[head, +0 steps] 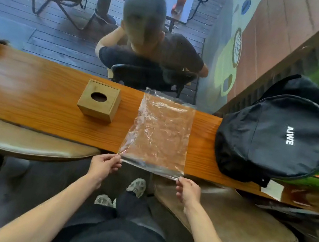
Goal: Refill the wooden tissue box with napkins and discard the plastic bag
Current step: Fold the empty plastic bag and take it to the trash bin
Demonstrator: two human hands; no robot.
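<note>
A clear, crinkled plastic bag (159, 133) lies flat across the narrow wooden counter (29, 102), its near edge hanging over the front. My left hand (104, 165) pinches the bag's near left corner. My right hand (187, 189) pinches the near right corner. The wooden tissue box (99, 100) stands upright to the left of the bag, its oval top opening dark with no napkin showing. No napkins are visible anywhere.
A black backpack (275, 137) sits on the counter's right end, close to the bag. Two padded stools (222, 217) stand below the counter's front edge. Behind the glass, a person sits in a black chair (151, 74).
</note>
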